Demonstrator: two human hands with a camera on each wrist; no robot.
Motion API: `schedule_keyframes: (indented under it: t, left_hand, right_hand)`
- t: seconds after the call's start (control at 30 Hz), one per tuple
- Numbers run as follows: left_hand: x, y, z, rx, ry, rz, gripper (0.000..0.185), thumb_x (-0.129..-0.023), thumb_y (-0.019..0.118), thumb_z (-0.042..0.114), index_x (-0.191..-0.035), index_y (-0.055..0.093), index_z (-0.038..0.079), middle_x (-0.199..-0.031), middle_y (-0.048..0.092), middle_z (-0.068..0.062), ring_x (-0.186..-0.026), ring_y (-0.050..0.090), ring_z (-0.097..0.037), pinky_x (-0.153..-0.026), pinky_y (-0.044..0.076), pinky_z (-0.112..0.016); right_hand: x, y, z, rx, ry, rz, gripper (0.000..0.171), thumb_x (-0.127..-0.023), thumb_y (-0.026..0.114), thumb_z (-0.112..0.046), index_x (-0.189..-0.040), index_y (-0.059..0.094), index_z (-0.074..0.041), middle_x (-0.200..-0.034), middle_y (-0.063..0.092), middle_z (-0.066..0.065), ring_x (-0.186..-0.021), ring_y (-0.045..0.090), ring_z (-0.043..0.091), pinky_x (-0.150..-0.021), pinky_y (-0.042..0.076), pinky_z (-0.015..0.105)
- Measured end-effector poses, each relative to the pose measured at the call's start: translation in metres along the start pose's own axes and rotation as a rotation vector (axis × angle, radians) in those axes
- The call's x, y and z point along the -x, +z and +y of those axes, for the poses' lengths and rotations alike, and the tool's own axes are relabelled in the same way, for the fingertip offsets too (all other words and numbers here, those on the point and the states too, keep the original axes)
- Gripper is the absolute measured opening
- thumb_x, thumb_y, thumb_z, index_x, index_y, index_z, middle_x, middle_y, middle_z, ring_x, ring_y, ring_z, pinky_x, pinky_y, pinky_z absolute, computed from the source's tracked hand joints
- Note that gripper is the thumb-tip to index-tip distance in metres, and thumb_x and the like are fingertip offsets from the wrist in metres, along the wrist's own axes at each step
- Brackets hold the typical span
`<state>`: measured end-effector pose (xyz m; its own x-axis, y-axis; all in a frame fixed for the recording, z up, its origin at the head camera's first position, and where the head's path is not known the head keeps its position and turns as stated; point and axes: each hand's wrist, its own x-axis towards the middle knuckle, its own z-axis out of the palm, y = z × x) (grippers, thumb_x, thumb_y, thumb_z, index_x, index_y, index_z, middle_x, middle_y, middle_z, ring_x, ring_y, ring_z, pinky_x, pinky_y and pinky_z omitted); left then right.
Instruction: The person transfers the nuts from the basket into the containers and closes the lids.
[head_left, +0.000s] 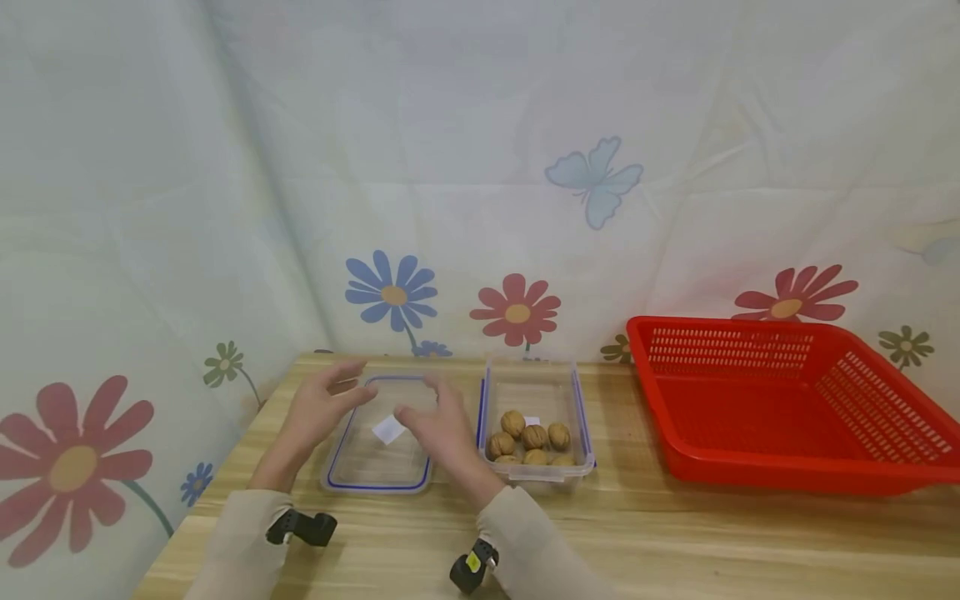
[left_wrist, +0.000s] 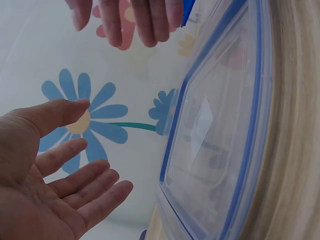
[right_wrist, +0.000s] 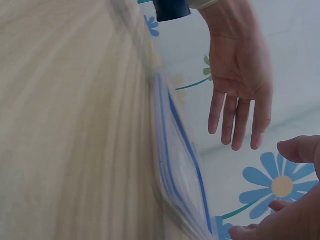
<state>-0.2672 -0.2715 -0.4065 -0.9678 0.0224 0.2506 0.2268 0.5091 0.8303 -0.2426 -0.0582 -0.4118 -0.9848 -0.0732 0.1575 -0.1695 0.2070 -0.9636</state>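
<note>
A clear plastic lid (head_left: pixel 378 442) with a blue seal and a white label lies flat on the wooden table (head_left: pixel 675 533); it also shows as the lid (left_wrist: pixel 220 140) and the lid (right_wrist: pixel 180 170) in the wrist views. My left hand (head_left: pixel 318 408) hovers over its left edge, fingers straight, holding nothing. My right hand (head_left: pixel 435 425) hovers over its right edge, fingers relaxed and empty. To the right stands the clear container (head_left: pixel 536 392) with several walnuts (head_left: pixel 532 437) inside.
A big empty red basket (head_left: pixel 780 408) sits on the table's right side. A flower-print cloth (head_left: pixel 225 208) hangs close behind and along the left. The near part of the table shows bare wood.
</note>
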Motion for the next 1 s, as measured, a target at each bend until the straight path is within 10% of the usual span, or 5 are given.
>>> schedule_keyframes:
  t: [0.73, 1.0]
  left_hand:
    - [0.005, -0.009, -0.016, -0.108, -0.214, -0.077, 0.063, -0.102, 0.072, 0.022, -0.149, 0.047, -0.013, -0.138, 0.057, -0.040, -0.125, 0.061, -0.053, -0.100, 0.059, -0.055]
    - [0.004, -0.009, -0.027, -0.093, -0.286, -0.086, 0.057, -0.101, 0.073, 0.018, -0.145, 0.054, -0.012, -0.124, 0.066, -0.035, -0.092, 0.069, -0.031, -0.070, 0.063, -0.036]
  right_hand:
    - [0.007, 0.016, 0.017, 0.037, 0.085, 0.089, 0.078, -0.084, 0.078, -0.015, -0.155, 0.049, 0.002, -0.153, 0.047, 0.029, -0.140, 0.048, 0.045, -0.120, 0.039, 0.058]
    - [0.005, 0.016, 0.024, 0.050, 0.106, 0.095, 0.076, -0.081, 0.075, -0.011, -0.151, 0.052, 0.003, -0.148, 0.051, 0.030, -0.138, 0.049, 0.046, -0.119, 0.041, 0.057]
